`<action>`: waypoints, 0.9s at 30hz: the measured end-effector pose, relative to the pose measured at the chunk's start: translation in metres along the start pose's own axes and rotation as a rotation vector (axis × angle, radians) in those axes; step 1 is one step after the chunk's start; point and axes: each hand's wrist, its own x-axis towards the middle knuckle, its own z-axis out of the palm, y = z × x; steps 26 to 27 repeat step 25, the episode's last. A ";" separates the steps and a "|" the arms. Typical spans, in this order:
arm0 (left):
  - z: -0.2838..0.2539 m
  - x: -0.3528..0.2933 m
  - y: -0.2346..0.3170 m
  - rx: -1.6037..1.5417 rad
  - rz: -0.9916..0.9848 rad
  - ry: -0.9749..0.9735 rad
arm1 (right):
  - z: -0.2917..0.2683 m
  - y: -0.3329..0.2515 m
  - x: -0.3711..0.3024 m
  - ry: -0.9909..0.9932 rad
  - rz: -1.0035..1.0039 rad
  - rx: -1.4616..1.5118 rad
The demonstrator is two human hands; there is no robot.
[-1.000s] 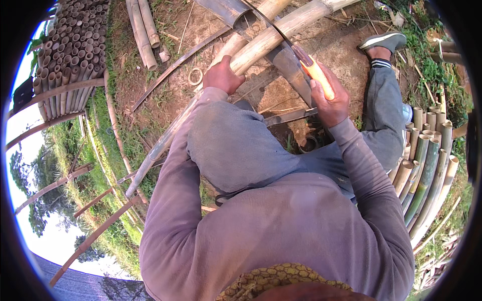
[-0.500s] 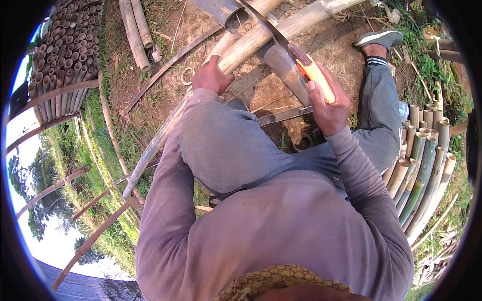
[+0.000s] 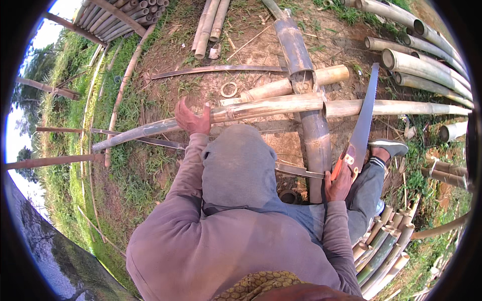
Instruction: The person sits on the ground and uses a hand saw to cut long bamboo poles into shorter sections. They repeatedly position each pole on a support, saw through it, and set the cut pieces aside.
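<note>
My right hand (image 3: pixel 338 183) grips the orange handle of a handsaw (image 3: pixel 362 120). The blade points up and away, to the right of a thick bamboo support (image 3: pixel 316 140). A pale bamboo pole (image 3: pixel 266 106) slopes from the left across this support and ends there. Just beyond that end, a second bamboo length (image 3: pixel 396 108) runs off to the right, with a narrow break between the two. At the left pole, my left hand (image 3: pixel 193 119) has its fingers spread and curved, not wrapped round it; whether it touches the pole I cannot tell.
A short bamboo piece (image 3: pixel 271 91) and a cut ring (image 3: pixel 229 90) lie beyond the pole. Long bamboo poles (image 3: pixel 422 67) are piled at the far right. Upright bamboo lengths (image 3: pixel 384 251) stand beside my right leg. A split bamboo strip (image 3: pixel 221 68) lies farther off.
The saw has come away from the pole and moved right, its blade now pointing away. The pole now shows a break at the support. My left hand has loosened its grip. The view has turned.
</note>
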 end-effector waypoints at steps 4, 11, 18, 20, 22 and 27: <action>0.019 -0.020 -0.116 -0.260 -0.972 0.303 | 0.005 -0.030 0.032 -0.009 0.154 -0.090; 0.031 0.008 -0.147 -1.536 -1.424 0.262 | 0.018 -0.129 0.195 -0.220 -0.429 -0.177; -0.012 0.028 -0.062 -1.975 -1.325 0.050 | -0.059 -0.107 0.224 0.006 -0.402 -0.304; -0.028 0.032 -0.021 -1.986 -1.290 -0.093 | -0.097 -0.081 0.218 -0.052 -0.351 -0.362; -0.030 0.036 0.014 -1.988 -1.212 -0.231 | -0.131 -0.057 0.198 -0.092 -0.307 -0.423; -0.026 0.038 0.043 -1.970 -1.093 -0.345 | -0.164 -0.023 0.154 -0.225 -0.176 -0.381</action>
